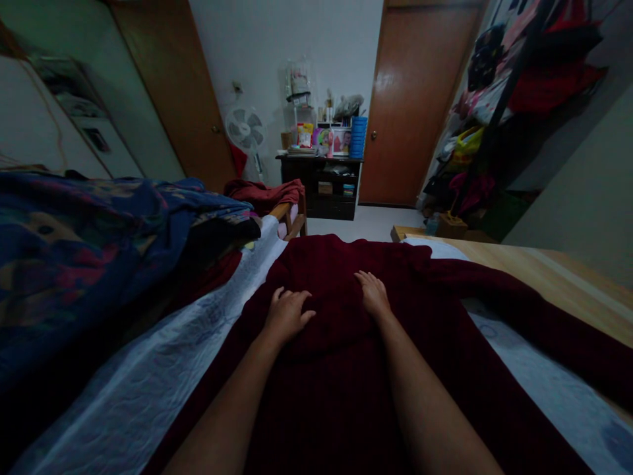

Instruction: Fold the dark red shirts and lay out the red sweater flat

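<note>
A dark red long-sleeved top, which looks like a sweater, lies spread out over a pale patterned bed sheet. One of its sleeves stretches out to the right, past the edge of the sheet at the back. My left hand rests on the left part of the top, fingers spread and slightly bent, thumb pointing inward. On the upper middle of the cloth lies my right hand, its fingers stretched forward. Neither hand grips the fabric. Shallow creases run across the cloth between and below the hands.
Heaped clothes and a blue patterned cloth cover the left side. A wooden surface borders the sheet at right. Beyond the bed stand a fan, a dark cabinet with items on top, and a brown door. Bags hang at right.
</note>
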The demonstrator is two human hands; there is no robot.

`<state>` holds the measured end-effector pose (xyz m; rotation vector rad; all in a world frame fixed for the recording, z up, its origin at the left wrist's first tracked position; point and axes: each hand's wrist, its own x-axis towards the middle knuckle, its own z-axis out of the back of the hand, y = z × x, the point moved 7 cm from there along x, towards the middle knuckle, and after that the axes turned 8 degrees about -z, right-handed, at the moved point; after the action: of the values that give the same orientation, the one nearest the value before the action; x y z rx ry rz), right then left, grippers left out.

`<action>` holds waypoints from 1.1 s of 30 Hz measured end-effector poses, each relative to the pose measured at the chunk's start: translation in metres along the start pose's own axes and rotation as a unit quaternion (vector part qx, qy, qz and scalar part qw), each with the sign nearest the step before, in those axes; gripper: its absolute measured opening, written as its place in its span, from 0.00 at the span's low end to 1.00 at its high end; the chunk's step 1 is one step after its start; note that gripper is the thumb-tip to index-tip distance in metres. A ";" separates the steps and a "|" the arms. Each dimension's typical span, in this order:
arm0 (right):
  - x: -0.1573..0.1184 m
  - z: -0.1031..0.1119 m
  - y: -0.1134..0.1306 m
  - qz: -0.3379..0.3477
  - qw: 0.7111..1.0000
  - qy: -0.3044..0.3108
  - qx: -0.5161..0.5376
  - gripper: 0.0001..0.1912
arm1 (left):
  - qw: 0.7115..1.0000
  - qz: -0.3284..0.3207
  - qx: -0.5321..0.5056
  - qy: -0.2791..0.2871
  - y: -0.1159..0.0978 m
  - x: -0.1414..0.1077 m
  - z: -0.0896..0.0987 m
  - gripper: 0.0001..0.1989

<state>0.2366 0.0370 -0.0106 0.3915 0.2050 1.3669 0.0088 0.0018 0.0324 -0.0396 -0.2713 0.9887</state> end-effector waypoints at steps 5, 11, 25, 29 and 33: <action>0.006 -0.001 -0.005 -0.018 0.999 -0.011 0.034 0.21 | 0.997 0.006 0.076 -0.020 0.007 0.000 0.030 0.11; 0.008 -0.003 -0.008 -0.014 0.998 -0.012 0.058 0.21 | 0.970 0.118 0.203 -0.062 0.051 -0.018 0.065 0.16; 0.005 -0.003 -0.003 -0.022 0.999 -0.014 0.044 0.22 | 0.978 0.105 0.179 -0.037 0.026 -0.012 0.034 0.19; 0.004 -0.002 -0.002 -0.023 0.999 -0.018 0.044 0.23 | 0.993 0.055 0.105 -0.007 0.002 0.013 0.027 0.19; 0.005 -0.003 -0.002 -0.023 0.999 -0.016 0.045 0.23 | 0.998 0.005 0.030 0.058 -0.013 0.055 0.005 0.19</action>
<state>0.2383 0.0418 -0.0134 0.4819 0.2481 1.3086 0.0463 0.0398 0.0502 -0.0434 -0.1347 0.9998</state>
